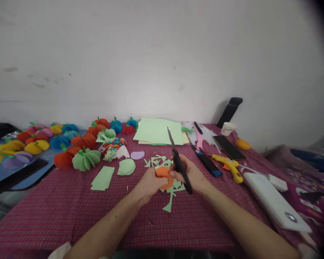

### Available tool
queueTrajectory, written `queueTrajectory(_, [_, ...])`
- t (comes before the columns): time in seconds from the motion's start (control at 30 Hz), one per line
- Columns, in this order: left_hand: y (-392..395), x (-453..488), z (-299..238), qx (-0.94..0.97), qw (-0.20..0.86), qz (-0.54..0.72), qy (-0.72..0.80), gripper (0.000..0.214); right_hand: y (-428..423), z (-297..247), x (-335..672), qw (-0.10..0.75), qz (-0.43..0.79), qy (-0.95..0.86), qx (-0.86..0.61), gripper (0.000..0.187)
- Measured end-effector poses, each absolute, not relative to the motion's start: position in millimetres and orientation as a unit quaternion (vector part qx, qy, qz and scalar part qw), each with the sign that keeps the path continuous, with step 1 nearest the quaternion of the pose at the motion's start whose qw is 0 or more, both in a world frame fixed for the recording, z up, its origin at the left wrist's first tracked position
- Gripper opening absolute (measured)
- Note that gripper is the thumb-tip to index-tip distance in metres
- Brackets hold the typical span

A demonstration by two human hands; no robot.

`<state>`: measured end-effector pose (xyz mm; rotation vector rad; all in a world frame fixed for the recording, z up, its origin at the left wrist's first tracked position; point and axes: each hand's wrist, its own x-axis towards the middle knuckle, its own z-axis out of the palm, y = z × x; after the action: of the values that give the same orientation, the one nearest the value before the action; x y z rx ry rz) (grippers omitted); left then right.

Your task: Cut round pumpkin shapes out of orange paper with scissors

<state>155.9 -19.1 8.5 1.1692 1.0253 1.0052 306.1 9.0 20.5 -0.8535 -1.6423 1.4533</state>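
Pinched between the thumb and fingers of my left hand is a round orange piece of paper. My right hand is wrapped around black-handled scissors, whose blades point up and away from me. Its thumb and fingertips also touch the right edge of the orange piece. Below and around both hands lie pale green paper scraps. To the left sit a stack of pale green circles, a stack of green rectangles and a lilac paper piece.
Several colourful paper pumpkins crowd the left side. Green sheets lie at the back. On the right are a yellow glue gun, a phone, a paper cup and a white device.
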Motion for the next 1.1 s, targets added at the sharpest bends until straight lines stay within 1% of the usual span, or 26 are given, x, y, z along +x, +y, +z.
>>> queueTrajectory(0.17, [-20.0, 160.3, 2.6, 0.527, 0.588, 0.419, 0.449, 0.008, 5.7, 19.1, 304.0, 0.39, 0.559, -0.656, -0.325, 0.043])
queueTrajectory(0.33, [-20.5, 162.6, 2.6, 0.526, 0.589, 0.418, 0.449, 0.005, 5.2, 20.3, 303.6, 0.391, 0.564, -0.653, -0.321, 0.042])
queueTrajectory(0.47, [-20.2, 163.5, 6.3, 0.519, 0.597, 0.416, 0.449, 0.007, 6.1, 23.6, 303.8, 0.412, 0.569, -0.633, -0.324, 0.041])
queueTrajectory(0.6, [-19.9, 163.2, 9.7, 0.467, 0.612, 0.473, 0.428, 0.021, 7.6, 25.3, 304.9, 0.432, 0.583, -0.607, -0.324, 0.044])
queueTrajectory(0.67, [-19.8, 163.6, 10.3, 0.448, 0.614, 0.508, 0.404, 0.023, 8.4, 24.9, 305.1, 0.437, 0.581, -0.604, -0.325, 0.044])
queueTrajectory(0.8, [-19.2, 165.4, 8.5, 0.425, 0.615, 0.541, 0.385, 0.02, 9.2, 21.7, 304.1, 0.449, 0.563, -0.612, -0.327, 0.042])
queueTrajectory(1.1, [-17.9, 167.4, 3.8, 0.391, 0.617, 0.556, 0.397, 0.013, 5.9, 20.6, 298.9, 0.456, 0.565, -0.607, -0.323, 0.041])
